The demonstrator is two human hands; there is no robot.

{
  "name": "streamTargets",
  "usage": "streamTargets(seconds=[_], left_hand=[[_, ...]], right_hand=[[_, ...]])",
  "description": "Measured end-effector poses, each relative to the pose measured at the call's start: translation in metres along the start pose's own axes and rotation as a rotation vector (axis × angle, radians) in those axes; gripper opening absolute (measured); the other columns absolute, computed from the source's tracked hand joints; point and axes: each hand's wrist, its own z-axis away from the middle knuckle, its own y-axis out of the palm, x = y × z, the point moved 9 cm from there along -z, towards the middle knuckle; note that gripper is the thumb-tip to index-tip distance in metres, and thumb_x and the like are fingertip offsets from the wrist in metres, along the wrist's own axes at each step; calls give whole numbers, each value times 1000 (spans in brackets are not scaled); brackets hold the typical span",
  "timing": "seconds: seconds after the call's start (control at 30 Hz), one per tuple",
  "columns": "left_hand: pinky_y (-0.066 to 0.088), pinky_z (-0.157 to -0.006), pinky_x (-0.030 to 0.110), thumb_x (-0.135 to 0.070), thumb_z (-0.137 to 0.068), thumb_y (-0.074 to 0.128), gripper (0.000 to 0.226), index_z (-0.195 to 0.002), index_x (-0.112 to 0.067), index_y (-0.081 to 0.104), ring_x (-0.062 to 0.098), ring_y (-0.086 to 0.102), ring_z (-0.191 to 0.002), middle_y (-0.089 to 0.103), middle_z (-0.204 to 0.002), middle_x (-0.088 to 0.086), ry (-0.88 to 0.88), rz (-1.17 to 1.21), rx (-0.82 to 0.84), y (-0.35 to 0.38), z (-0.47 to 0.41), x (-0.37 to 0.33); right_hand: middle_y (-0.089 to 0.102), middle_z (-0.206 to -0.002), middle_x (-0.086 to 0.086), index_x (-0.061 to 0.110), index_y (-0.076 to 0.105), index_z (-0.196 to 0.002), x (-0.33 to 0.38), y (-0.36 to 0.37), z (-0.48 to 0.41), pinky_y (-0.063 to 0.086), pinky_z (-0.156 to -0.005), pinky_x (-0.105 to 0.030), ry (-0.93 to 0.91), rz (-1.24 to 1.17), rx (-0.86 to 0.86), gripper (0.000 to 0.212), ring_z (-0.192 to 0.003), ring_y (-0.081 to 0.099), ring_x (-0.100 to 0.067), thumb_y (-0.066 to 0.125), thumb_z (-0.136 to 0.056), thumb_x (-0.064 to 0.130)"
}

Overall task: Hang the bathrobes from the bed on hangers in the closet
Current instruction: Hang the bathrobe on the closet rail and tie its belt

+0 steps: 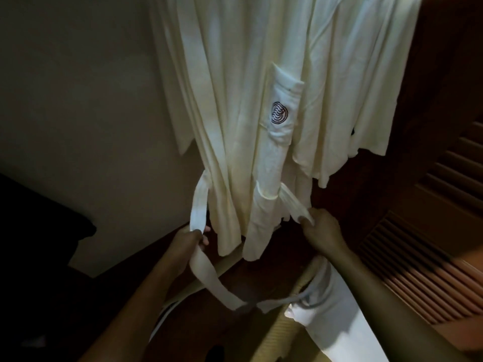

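Note:
A cream bathrobe (235,113) hangs in front of me, its top cut off by the frame, so no hanger shows. A chest pocket (281,111) carries a dark red round logo. The robe's belt (200,205) runs through the waist loops. My left hand (187,244) is closed on the left belt end, whose tail drops down and to the right. My right hand (322,231) grips the right belt end (294,202) just beside the robe. A second pale garment (366,74) hangs behind on the right.
A plain wall (78,100) lies to the left of the robe. A dark wooden louvred closet door (431,244) stands at the right. Below the robe is a dark wooden floor or shelf, and white cloth (337,317) lies at the bottom right.

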Motion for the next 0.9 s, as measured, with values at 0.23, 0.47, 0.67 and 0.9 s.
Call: streamTargets(seconds=[0.23,0.47,0.67,0.9], left_hand=[[62,-74,33,-3,-97,52,21,-114,-7,64,18,74,-86,73,-105,12,5,154,213,52,18,-19],[55,-78,31,-51,-104,47,47,-126,-12,62,14,68,-81,71,-89,1,-177,297,365,113,19,-14],[44,-106,46,-51,-63,89,71,-114,-7,65,25,68,-101,69,-110,13,-206,714,541,116,16,-18],[53,-89,42,-53,-97,55,57,-133,-9,63,26,71,-104,73,-117,13,-186,622,627,126,15,-12]], right_hand=[[62,-110,4,24,36,-150,76,21,40,35,-57,-14,4,-118,11,52,-87,61,-13,56,-102,26],[65,-103,8,17,69,-109,129,82,77,36,-73,-11,-118,-71,186,18,-93,61,-4,62,-99,30],[65,-99,-7,7,70,-91,133,59,71,48,-88,-38,7,-31,245,30,-95,62,-22,59,-99,33],[67,-118,8,27,70,-102,139,10,70,42,-86,-22,-39,-25,-6,14,-110,61,-5,59,-99,36]])
